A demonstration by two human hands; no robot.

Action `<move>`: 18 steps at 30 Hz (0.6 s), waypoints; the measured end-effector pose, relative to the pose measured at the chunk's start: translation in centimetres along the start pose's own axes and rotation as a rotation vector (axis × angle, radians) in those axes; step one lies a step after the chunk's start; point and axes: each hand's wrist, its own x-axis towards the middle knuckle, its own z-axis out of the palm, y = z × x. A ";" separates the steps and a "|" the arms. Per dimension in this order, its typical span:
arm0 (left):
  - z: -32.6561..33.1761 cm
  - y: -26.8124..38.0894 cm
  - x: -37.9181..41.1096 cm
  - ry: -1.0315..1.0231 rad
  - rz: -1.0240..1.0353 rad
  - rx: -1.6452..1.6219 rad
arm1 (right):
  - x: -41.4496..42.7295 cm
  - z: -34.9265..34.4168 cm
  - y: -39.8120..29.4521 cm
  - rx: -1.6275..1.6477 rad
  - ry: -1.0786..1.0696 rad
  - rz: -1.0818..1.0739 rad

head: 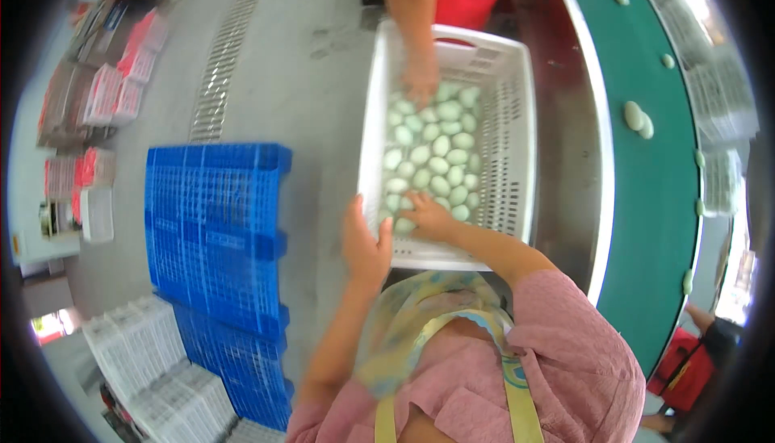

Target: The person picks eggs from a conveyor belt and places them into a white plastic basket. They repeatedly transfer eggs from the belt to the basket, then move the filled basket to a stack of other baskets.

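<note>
A white plastic crate (pixel 525 140), with slotted walls, is in front of me. Pale green eggs (pixel 440 166) fill its bottom, apparently lying in water. At the crate's near left corner, my left hand (pixel 366 246) clasps the side wall, its thumb over the rim. My right hand (pixel 431 218) is down inside the crate, its fingertips among the eggs at the near left. Blur hides whether an egg is held in those fingers. From the far end, another person's hand (pixel 419 83) reaches into the same crate and touches the eggs.
To the right runs a green conveyor belt (pixel 636 201) with a metal edge (pixel 605 170), carrying scattered eggs (pixel 634 117). Blue plastic pallets (pixel 212 213) stand on the left, with stacked white crates (pixel 139 346) nearby. A floor drain grate (pixel 221 68) crosses the grey floor.
</note>
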 end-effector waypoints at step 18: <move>4.4 1.4 1.7 0.099 -0.131 0.141 | -25.5 -34.0 15.1 -0.497 1.001 0.750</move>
